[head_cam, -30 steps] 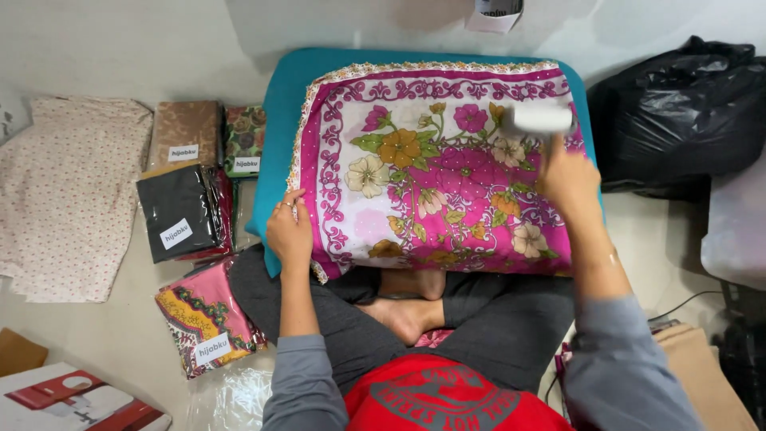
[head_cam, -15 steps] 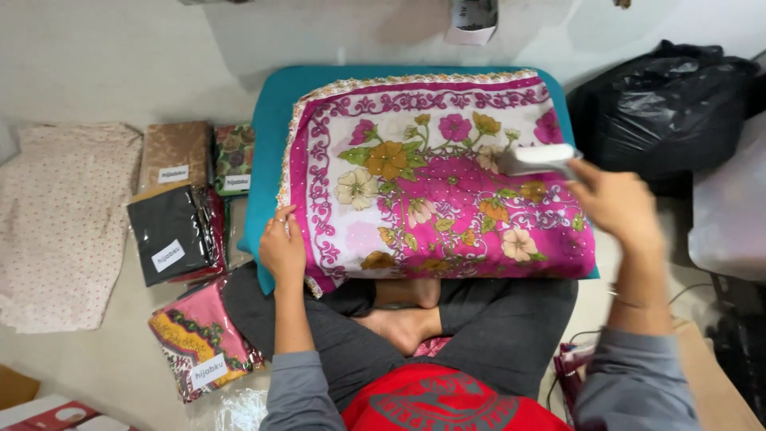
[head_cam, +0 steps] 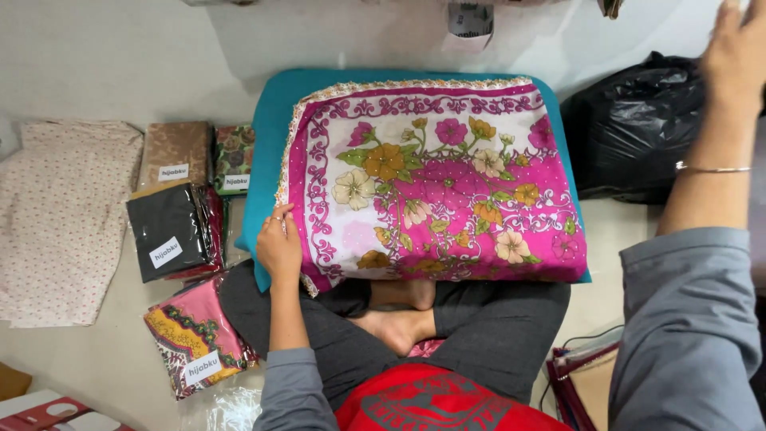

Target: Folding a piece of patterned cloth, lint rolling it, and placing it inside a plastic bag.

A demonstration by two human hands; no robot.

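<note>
The pink floral scarf (head_cam: 435, 183) lies folded flat on the teal cushion (head_cam: 267, 120) at mid-frame, seemingly smoothed already. The left hand (head_cam: 279, 243) rests at its lower-left corner, fingers curled on the hem. The right hand (head_cam: 738, 44), upper right, holds nothing visible; fingers' spread unclear.

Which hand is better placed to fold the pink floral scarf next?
Probably the left hand: it rests on the scarf at its near left edge. The right hand is raised off to the far right, apart from it.
</note>
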